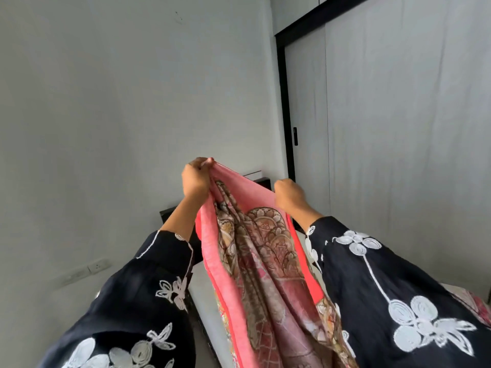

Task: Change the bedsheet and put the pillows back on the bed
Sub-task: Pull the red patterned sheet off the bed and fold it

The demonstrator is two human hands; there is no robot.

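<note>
The bedsheet (265, 261), coral pink at its border with a brown and rose arched print inside, hangs bunched in long folds from the frame's centre down to 6 o'clock, lifted clear above the bed. Its top edge runs taut between the two hands.

The left hand (196, 179), at 12 o'clock from the sheet's folds, pinches the highest gathered corner, fingers curled tight over the cloth. The right hand (289, 195), toward 2 o'clock from the folds and slightly lower, grips the same edge in a closed fist. The two hands are apart, with a short span of pink border stretched between them. Both arms reach up and forward in black sleeves with white embroidered flowers, the left sleeve (132, 301) at 8 o'clock and the right sleeve (385, 274) at 4 o'clock.

Under the sheet, a bare white mattress (204, 296) shows at 7 o'clock between left sleeve and cloth. A dark headboard (166, 215) stands behind the left forearm against the pale wall (106, 102). A white wall socket (97, 266) sits at 9 o'clock. At 2 o'clock is a pale wardrobe door (398, 128) with a dark frame (284, 102) and a small black handle (295, 136).
</note>
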